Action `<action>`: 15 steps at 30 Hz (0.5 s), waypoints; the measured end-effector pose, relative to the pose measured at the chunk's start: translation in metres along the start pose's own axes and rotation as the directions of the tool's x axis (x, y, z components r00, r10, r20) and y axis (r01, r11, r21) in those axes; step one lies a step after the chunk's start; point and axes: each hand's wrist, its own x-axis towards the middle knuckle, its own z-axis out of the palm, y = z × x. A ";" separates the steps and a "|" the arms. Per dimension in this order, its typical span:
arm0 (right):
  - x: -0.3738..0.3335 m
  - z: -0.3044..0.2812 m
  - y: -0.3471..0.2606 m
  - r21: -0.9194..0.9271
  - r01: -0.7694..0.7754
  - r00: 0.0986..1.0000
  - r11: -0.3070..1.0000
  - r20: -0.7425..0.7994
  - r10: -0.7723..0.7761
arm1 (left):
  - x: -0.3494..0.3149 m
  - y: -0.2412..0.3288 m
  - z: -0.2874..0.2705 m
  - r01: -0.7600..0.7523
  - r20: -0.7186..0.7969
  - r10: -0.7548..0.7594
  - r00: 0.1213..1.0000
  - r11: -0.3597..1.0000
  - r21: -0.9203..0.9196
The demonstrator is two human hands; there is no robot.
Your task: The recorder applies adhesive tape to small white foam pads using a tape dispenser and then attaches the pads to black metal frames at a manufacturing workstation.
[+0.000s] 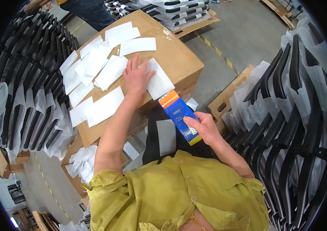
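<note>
My right hand [205,128] grips a flat blue package [178,115] with an orange end by its lower part, thumb on top. The package's orange end meets a white sheet or sleeve [160,80] at the near edge of a large cardboard box; whether it goes inside or just touches, I cannot tell. My left hand [136,76] lies on the box top with fingers spread, its thumb and index finger over the white piece. Several more flat white pieces [111,72] lie scattered and overlapping to its left on the cardboard box [182,61].
Stacks of black curved bars in white wrapping stand left [29,84] and right [286,127]. More wrapped bars [182,13] lie at the back. A carton of white pieces [83,159] sits below the box. Another person's dark-clad legs [88,13] show at the far left.
</note>
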 end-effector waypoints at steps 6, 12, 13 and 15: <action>-0.006 -0.010 0.008 0.046 -0.054 0.999 0.997 -0.003 0.054 | -0.030 0.010 -0.057 0.345 0.166 -0.304 0.938 0.778 -0.525; -0.020 -0.017 0.009 -0.026 -0.065 0.995 0.998 0.068 0.067 | -0.089 0.029 -0.066 0.936 0.908 -0.260 0.328 -0.040 -0.350; -0.023 -0.017 0.010 -0.021 -0.075 0.995 0.997 0.070 0.077 | -0.089 0.031 -0.057 0.935 0.932 -0.208 0.297 -0.135 -0.328; -0.029 -0.018 0.011 -0.040 -0.064 0.993 0.997 0.095 0.067 | -0.087 0.038 -0.042 0.926 0.952 -0.137 0.274 -0.229 -0.299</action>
